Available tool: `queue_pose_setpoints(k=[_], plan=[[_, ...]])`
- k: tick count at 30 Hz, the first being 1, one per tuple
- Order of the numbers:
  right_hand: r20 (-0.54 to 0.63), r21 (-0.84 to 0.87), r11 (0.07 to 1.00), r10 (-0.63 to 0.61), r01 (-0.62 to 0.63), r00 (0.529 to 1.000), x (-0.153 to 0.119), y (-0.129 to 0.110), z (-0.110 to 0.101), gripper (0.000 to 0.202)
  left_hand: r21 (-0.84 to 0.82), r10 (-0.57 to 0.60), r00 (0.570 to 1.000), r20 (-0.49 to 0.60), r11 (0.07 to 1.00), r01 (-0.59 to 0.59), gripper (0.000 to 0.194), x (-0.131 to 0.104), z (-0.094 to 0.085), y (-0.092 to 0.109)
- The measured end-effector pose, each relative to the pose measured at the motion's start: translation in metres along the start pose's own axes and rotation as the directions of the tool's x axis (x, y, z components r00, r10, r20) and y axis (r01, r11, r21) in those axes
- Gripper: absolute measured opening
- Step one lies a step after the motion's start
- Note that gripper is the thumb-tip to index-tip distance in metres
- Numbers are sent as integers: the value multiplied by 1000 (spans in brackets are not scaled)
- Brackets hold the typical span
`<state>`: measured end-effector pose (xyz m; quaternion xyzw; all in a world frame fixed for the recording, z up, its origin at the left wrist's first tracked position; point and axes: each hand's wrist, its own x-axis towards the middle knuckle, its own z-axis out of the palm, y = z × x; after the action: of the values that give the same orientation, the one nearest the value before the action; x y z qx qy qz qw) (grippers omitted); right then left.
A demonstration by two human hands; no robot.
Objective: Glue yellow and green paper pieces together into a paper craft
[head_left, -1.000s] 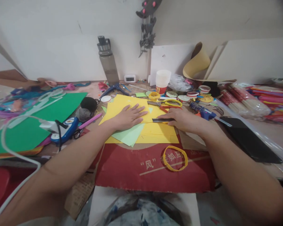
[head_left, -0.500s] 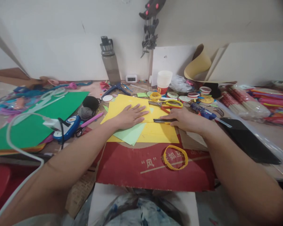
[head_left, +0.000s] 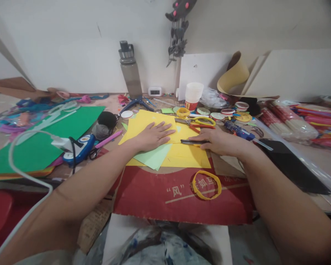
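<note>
On the yellow paper (head_left: 143, 117), the left hand (head_left: 153, 136) lies flat, its fingers spread and unclenched, while the right hand (head_left: 214, 140) grasps a slim dark tool (head_left: 191, 141).

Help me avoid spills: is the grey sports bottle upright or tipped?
Upright: the grey sports bottle rises beside the wall, its cap on top.

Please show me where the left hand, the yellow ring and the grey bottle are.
Left hand (head_left: 152, 136): head view, back of the hand.
Yellow ring (head_left: 195, 187): head view, left side of band.
Grey bottle (head_left: 131, 79): head view, middle of body.
</note>
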<state>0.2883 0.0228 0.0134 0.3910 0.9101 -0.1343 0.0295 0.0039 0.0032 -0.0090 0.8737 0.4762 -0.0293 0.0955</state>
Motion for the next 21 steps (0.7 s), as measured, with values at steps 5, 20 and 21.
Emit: queue_pose_setpoints(k=[5, 20, 21], plan=[[-46, -35, 999, 32, -33, 998, 3, -10, 1, 49, 8, -49, 999, -6, 999, 49, 57, -1, 1, -2], [8, -43, 997, 58, -58, 998, 1, -15, -1, 51, 12, -78, 997, -16, 997, 78, 57, -1, 2, -2], [11, -38, 998, 48, -47, 999, 1, -12, -1, 51, 10, -79, 997, -15, 997, 79, 57, -1, 2, -2]])
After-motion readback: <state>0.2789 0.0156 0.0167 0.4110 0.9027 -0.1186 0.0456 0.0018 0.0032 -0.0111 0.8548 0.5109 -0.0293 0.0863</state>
